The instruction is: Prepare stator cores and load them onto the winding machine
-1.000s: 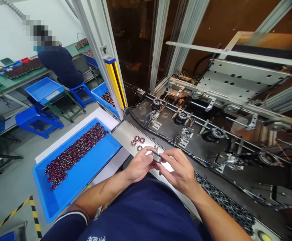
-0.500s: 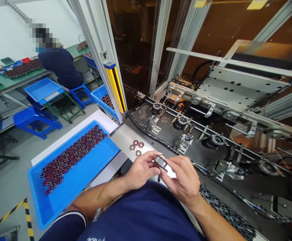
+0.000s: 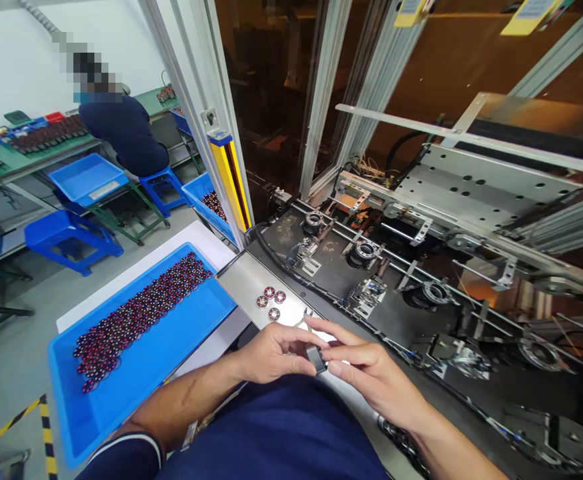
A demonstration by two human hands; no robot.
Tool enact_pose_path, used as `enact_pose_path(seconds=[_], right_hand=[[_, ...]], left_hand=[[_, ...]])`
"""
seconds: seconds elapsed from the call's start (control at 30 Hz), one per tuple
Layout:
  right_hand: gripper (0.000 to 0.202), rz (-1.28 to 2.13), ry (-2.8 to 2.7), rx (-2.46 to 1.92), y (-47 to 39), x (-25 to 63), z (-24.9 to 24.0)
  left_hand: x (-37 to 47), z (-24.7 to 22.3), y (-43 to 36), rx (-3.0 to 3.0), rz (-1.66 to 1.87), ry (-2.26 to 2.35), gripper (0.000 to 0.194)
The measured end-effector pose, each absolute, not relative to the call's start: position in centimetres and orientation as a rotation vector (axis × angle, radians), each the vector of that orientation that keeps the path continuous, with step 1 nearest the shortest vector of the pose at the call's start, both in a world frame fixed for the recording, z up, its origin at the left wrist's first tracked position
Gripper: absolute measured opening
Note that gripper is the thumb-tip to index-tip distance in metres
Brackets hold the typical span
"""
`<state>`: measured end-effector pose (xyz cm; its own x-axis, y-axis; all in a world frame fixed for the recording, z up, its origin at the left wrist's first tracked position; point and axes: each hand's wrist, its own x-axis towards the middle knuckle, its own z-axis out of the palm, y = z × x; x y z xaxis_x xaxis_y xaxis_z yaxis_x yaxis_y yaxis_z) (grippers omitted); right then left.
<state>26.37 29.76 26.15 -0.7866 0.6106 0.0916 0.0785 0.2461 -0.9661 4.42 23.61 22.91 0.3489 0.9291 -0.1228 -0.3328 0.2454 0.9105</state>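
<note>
My left hand [image 3: 271,353] is closed, its thumb and fingers pinching a dark grey, ring-like metal part [image 3: 314,359] in front of my body. From the other side, my right hand [image 3: 371,373] has its thumb and a finger against the same part, with its index finger reaching over the top. The part's inner face is hidden by the fingers. Just beyond the fingertips, a small forked metal end [image 3: 309,311] shows above the tray. Several round wound cores [image 3: 269,293], red and silver, lie on the metal tray [image 3: 239,275] past my left hand.
At left stands a blue bin [image 3: 171,353] with rows of dark-red wound cores [image 3: 141,317]. A machine with round fixtures [image 3: 364,253] and rods fills the right. A yellow light-curtain post [image 3: 231,180] rises ahead. A seated co-worker [image 3: 124,133] is at a bench beyond.
Both hands have come lower and closer to my body with the dark part, which is tilted differently. My right fingers have straightened and spread somewhat. The view has shifted slightly.
</note>
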Motion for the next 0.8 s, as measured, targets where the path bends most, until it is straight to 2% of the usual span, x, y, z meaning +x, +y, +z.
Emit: enact_pose_path(seconds=[0.17,0.3,0.37,0.47,0.53,0.63,0.8], right_hand=[[0.025,1.793,-2.176,-0.525,30.0,26.4,25.6],[0.025,1.780,-2.231,-0.489,31.4,26.2,25.8],[0.026,1.655,-2.279,-0.498,34.1,26.2,26.1],[0.028,1.262,-2.370,-0.600,41.2,25.7,25.8],[0.038,0.913,-2.469,-0.690,47.3,24.8,24.8],[0.049,0.775,-2.502,-0.794,56.0,22.2,22.3],[0.027,0.672,-2.600,-0.867,64.0,17.5,18.1]], left_hand=[[4.1,22.6,23.9,1.022,0.914,0.720,0.051],[3.1,21.8,24.5,1.180,0.939,0.844,0.058],[1.9,20.1,25.2,1.268,1.070,1.126,0.057],[-0.8,16.1,26.7,1.277,1.253,1.573,0.051],[-2.3,13.0,27.5,1.235,1.281,1.709,0.056],[-3.3,9.1,28.1,1.199,1.273,1.798,0.062],[-2.5,6.2,27.8,1.196,1.262,1.866,0.057]])
